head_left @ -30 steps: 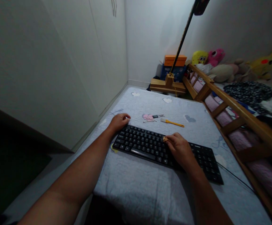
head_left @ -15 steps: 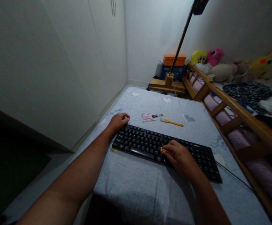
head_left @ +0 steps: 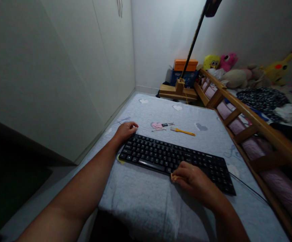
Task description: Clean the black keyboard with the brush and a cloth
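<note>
A black keyboard lies at a slant on the cloth-covered table, its cable running off to the right. My left hand rests at the keyboard's far left corner, fingers bent together; what they grip, if anything, is hidden. Between the fingertips of my right hand is a small orange-tan cloth, at the keyboard's near edge, right of the space bar. Beyond the keyboard lie a yellow-handled brush, a small dark-handled tool and several thin swabs.
A wooden bed rail runs along the right side, with plush toys behind it. White cabinet doors stand at left. Past the table's far edge are a wooden stand with a dark pole and an orange box.
My right hand has moved nearer to me with the cloth, from over the keys to the keyboard's near edge. My left hand stays at the corner. The view has shifted slightly.
</note>
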A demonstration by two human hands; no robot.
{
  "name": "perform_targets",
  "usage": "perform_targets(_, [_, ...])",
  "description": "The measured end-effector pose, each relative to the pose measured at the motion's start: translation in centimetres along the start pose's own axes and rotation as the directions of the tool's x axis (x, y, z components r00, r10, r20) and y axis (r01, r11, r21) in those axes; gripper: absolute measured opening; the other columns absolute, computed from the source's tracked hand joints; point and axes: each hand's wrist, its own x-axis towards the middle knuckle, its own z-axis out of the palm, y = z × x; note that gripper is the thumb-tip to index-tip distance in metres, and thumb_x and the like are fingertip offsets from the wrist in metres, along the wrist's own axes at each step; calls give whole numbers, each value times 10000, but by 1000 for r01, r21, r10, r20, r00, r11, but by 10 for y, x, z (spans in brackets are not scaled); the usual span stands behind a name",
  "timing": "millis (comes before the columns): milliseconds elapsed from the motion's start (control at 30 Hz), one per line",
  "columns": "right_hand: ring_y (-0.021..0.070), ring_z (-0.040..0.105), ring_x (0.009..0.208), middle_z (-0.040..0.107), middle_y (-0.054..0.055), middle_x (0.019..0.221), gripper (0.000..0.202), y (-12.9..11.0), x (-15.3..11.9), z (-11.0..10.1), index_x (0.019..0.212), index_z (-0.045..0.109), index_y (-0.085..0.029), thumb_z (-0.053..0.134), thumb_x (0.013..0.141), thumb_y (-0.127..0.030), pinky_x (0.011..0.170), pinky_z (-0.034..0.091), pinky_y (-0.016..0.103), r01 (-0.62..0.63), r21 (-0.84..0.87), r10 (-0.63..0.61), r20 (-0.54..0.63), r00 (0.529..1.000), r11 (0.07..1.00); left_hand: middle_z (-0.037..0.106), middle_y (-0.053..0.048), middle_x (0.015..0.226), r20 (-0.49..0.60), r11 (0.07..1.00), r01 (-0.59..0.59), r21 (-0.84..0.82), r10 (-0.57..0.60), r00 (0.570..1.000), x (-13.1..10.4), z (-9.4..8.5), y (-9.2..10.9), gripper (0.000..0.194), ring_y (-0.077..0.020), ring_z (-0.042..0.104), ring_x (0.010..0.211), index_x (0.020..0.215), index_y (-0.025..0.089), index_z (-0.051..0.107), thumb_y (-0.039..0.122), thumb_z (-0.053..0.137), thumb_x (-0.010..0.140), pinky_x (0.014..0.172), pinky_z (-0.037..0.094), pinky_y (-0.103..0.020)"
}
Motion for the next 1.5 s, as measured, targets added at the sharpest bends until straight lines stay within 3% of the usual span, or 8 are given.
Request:
perform_targets(133, [168,629,799,648,34,856,234,3,4,-14,840,757,-236,556,943,-178,699,462,268,21,-10,-21,8,1000,1000,575,6,611,-7,1000,4,1,-4,1000,0,0,1,347,-172,533,614,937,168,737,409,557,764,588,368,-288])
perform_targets(233, [188,632,816,644,51,877,224,13,17,-20,904,756,-224,540,959,-220,739,474,297,-45,-78,34,-140,990,996,578,2,621,-7,1000,4,6,-4,1000,1,0,0,351,-172,536,615,937,163,738,406,552,767,595,370,-292])
perform_targets(333, [208,634,858,635,67,907,207,26,35,-16,948,745,-194,543,956,-238,794,486,319,-107,-107,68,-314,947,988,576,5,624,-1,1000,3,8,-3,1000,0,1,0,362,-173,534,616,950,162,735,409,542,769,598,369,-291])
perform_targets(500, [205,632,843,628,74,926,233,42,53,-1,986,742,-177,517,962,-234,792,491,313,-152,-143,83,-398,914,978,574,7,629,0,1000,4,10,-4,1000,1,1,-1,369,-169,529,606,955,156,733,412,540,772,602,371,-293])
perform_targets(1100, [183,642,819,644,66,918,179,23,19,5,919,742,-203,563,934,-204,724,504,294,-38,-61,21,-260,965,997,581,6,628,-16,1000,6,3,-6,1000,-1,0,2,348,-167,531,609,944,164,734,403,554,767,593,376,-288])
perform_targets(1500, [166,628,801,642,46,885,220,7,0,3,885,755,-218,553,941,-151,699,467,272,-37,-5,36,-77,996,999,603,0,655,-8,1000,-3,0,3,1000,-1,0,0,364,-170,532,608,954,166,726,424,541,775,600,384,-295])
